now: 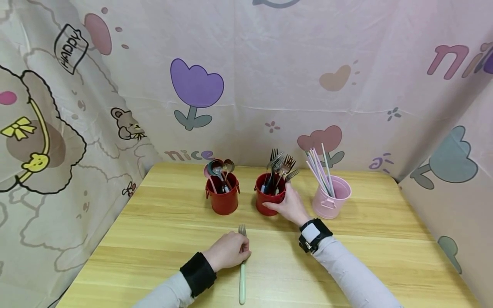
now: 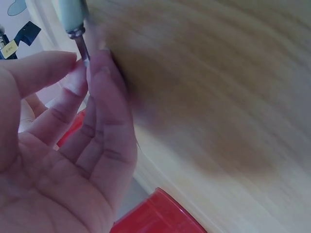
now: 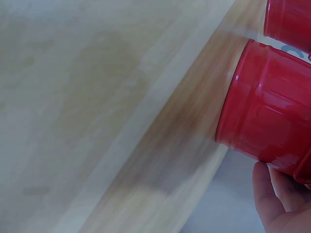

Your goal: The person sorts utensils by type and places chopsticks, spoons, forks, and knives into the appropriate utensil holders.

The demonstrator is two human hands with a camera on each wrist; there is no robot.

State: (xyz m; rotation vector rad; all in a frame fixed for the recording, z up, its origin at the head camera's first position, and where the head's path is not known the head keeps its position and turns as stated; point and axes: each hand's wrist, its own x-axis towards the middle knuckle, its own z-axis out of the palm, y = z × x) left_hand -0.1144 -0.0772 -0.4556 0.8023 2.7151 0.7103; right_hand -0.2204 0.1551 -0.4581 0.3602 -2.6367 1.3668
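Note:
My left hand (image 1: 228,251) pinches a fork (image 1: 242,282) at its metal neck, between thumb and fingertips. The fork has a pale green handle and lies with tines pointing away from me, over the table. In the left wrist view the handle's end (image 2: 72,15) and ferrule show above the fingers. My right hand (image 1: 289,206) grips the side of a red bucket (image 1: 265,208), thumb on the front; its other fingers are partly hidden behind it. Several forks (image 1: 283,164) stand in that bucket. The right wrist view shows fingertips against the red bucket's wall (image 3: 262,102).
Left of the gripped bucket stands another red bucket (image 1: 224,204) holding several spoons (image 1: 218,167). To the right is a pink bucket (image 1: 339,188) with several pale straws (image 1: 320,173). All stand toward the back of the wooden table (image 1: 154,239), before a printed cloth (image 1: 262,85).

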